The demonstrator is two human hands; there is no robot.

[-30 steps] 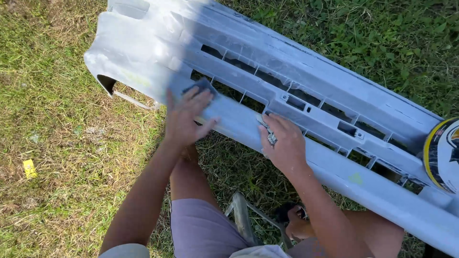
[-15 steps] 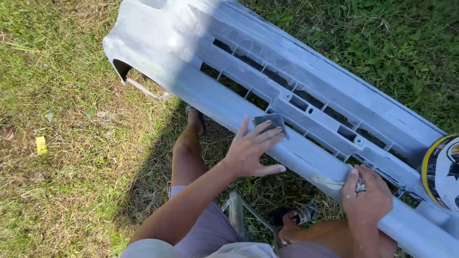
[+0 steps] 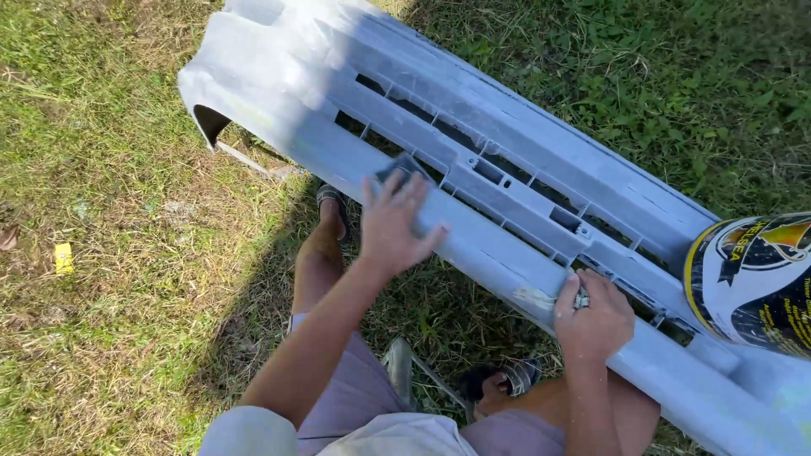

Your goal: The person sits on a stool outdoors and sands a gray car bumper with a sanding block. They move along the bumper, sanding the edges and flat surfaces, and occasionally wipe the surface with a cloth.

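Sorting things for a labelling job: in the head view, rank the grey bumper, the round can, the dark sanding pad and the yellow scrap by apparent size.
1. grey bumper
2. round can, though cut off by the frame and nearer the camera
3. dark sanding pad, partly under the left hand
4. yellow scrap

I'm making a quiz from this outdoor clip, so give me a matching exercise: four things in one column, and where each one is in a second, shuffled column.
Things:
1. left hand
2. right hand
3. yellow scrap
4. can with a yellow rim

Places:
A. lying on the grass, far from the bumper
B. at the right edge of the view, beside the bumper's end
C. gripping the lower edge of the grey bumper
D. flat on the bumper face, over a dark grey pad

Pairs: 1-D, 2-C, 3-A, 4-B
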